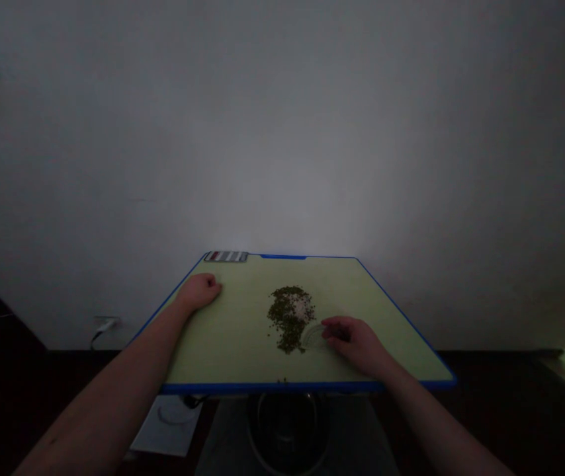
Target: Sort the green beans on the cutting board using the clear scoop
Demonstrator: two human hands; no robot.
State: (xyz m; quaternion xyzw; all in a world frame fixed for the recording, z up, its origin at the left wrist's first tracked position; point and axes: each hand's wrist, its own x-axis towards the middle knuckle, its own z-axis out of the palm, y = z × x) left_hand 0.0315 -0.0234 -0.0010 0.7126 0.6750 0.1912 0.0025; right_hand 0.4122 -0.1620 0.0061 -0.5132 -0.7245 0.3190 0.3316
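Note:
My right hand [350,338] is closed on a clear, half-round plastic protractor [313,336]. The protractor stands at the right side of a pile of small green, bean-like grains [287,320], and its left edge reaches the grains. Within the pile, towards its right, lies a pale pinkish patch [300,308] too blurred to name. My left hand [202,291] rests as a loose fist on the left part of the tabletop, away from the pile, with nothing seen in it.
The pale yellow-green table [243,360] has a blue rim and stands against a grey wall. A phone [226,256] lies at its back left corner. Below the front edge is a dark round bowl [288,433]. A few grains lie at that edge. A white flat thing [166,426] lies lower left.

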